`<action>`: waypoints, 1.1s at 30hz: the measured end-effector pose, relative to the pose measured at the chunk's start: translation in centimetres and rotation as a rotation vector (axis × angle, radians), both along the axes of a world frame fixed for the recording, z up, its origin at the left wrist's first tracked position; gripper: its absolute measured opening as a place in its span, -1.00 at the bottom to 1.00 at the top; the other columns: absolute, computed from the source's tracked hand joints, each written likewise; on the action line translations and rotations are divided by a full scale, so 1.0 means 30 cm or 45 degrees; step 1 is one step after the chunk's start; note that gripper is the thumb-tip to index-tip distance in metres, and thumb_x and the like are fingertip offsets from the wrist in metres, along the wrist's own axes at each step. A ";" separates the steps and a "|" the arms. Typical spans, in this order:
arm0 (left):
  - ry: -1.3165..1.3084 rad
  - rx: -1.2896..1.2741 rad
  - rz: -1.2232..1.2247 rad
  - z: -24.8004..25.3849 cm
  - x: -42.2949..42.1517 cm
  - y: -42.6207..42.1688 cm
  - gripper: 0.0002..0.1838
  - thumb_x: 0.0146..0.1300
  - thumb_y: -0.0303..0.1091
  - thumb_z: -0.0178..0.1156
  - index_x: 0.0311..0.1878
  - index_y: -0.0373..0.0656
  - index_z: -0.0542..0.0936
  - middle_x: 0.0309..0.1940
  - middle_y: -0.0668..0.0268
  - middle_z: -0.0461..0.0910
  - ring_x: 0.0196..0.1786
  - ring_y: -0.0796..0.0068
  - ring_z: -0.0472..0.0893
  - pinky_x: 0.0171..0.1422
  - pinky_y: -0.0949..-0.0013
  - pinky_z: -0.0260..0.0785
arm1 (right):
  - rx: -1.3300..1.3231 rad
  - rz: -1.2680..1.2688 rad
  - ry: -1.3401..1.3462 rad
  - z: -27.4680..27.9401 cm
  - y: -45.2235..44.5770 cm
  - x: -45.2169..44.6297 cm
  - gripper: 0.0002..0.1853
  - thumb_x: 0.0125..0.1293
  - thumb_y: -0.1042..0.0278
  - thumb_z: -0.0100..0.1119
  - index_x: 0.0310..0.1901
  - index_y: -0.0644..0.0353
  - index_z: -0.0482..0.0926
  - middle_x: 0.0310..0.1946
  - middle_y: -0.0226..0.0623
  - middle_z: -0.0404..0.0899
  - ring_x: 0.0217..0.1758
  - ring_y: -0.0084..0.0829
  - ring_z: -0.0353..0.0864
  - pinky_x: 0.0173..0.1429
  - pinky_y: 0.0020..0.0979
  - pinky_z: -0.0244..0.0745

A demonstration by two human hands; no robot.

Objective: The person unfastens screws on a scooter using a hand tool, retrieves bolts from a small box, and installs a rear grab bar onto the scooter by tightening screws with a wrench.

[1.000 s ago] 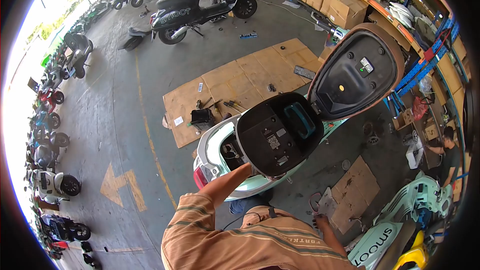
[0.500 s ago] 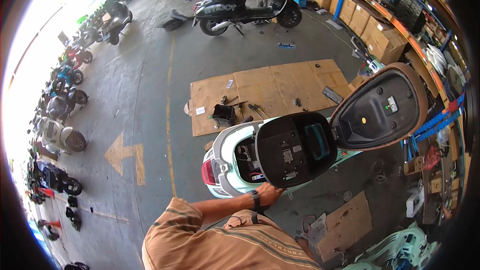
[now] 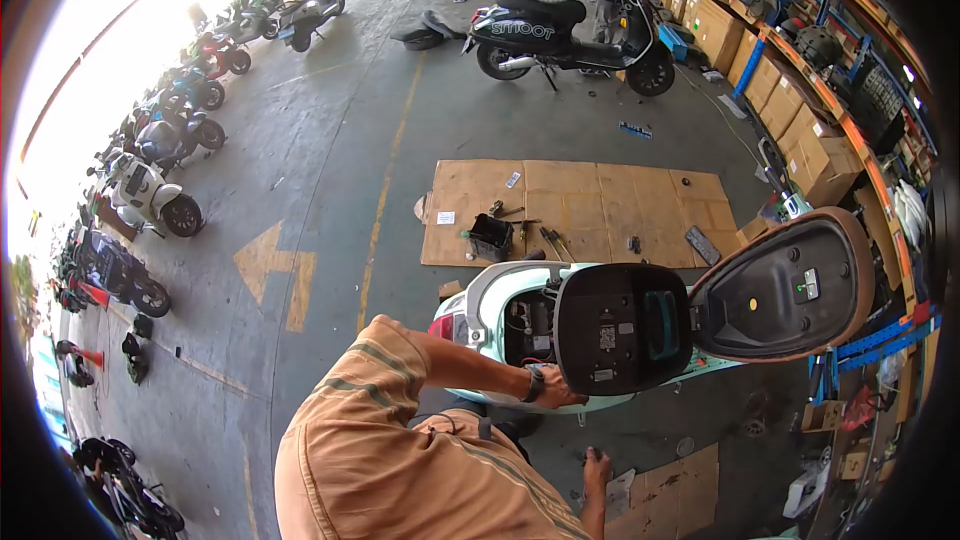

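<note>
A mint-green scooter (image 3: 487,288) stands in front of me with its brown-edged seat (image 3: 790,285) flipped up. Its black under-seat storage bucket (image 3: 625,330) sits raised and shifted aside, baring the dark compartment (image 3: 527,328) with wires and parts in it. My left hand (image 3: 560,388), a watch on its wrist, is closed at the bucket's lower rim; its fingertips are hidden. Lower right, my right hand (image 3: 597,468) hangs low over the floor, apart from the scooter. Its fingers are curled, and whatever they may hold is too small to make out.
Beyond the scooter a cardboard sheet (image 3: 570,210) carries a black box (image 3: 491,238) and several hand tools (image 3: 553,242). A black scooter (image 3: 570,40) stands farther back. Shelving with cartons (image 3: 820,155) lines the right side; parked scooters (image 3: 150,190) line the left. More cardboard (image 3: 670,495) lies near my right hand.
The view has shifted, so the scooter and surroundings sit differently in it. My right hand has come into sight at the lower right. My left hand stays at the bucket's rim.
</note>
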State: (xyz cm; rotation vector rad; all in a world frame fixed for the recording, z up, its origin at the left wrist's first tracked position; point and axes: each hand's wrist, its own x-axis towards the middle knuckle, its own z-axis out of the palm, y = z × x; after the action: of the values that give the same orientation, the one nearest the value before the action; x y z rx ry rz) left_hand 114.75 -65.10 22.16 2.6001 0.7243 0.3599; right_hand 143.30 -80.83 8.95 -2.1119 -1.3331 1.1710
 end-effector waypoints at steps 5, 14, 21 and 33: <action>0.079 0.361 -0.495 -0.093 -0.008 0.124 -0.69 0.09 -0.27 0.13 -0.06 0.08 0.59 -0.14 0.25 0.62 -0.01 0.19 0.61 -0.05 0.12 0.48 | -0.046 0.184 -0.013 0.131 0.039 -0.268 -0.64 0.26 0.15 0.18 -0.23 0.39 0.55 -0.35 0.08 0.63 -0.20 0.06 0.62 -0.10 -0.13 0.45; -0.152 0.061 -0.379 -0.152 -0.022 0.106 -0.71 0.09 -0.38 0.16 -0.07 0.05 0.60 -0.22 0.26 0.64 -0.09 0.20 0.62 -0.12 0.15 0.49 | 0.672 -0.199 0.080 0.363 0.147 -0.575 -0.59 0.38 0.23 0.04 0.12 0.35 0.34 -0.05 0.13 0.52 -0.03 0.05 0.58 -0.04 -0.12 0.46; -0.341 -0.589 0.319 -0.106 -0.064 -0.018 -0.65 0.06 -0.47 0.15 -0.02 -0.12 0.53 -0.30 0.05 0.65 -0.21 -0.04 0.63 -0.13 0.07 0.49 | 0.695 -0.020 -0.610 0.439 0.213 -0.642 -0.67 0.39 0.19 0.04 0.01 0.29 0.44 -0.18 0.01 0.56 -0.19 -0.02 0.62 -0.17 -0.10 0.51; -0.559 -0.602 0.416 -0.170 -0.211 -0.100 -0.58 0.08 -0.52 0.10 0.08 -0.19 0.44 -0.15 0.06 0.62 -0.06 0.04 0.61 0.00 0.11 0.46 | 0.362 0.168 -1.192 0.556 0.236 -0.684 -0.57 0.43 0.00 -0.09 -0.38 0.21 0.53 -0.43 -0.12 0.60 -0.35 -0.03 0.63 -0.31 -0.07 0.51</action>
State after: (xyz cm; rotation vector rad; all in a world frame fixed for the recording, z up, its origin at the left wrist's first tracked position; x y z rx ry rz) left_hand 108.41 -68.11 17.05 1.8736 0.9363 0.7303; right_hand 122.77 -73.74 25.65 -2.4442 -1.8728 -0.0722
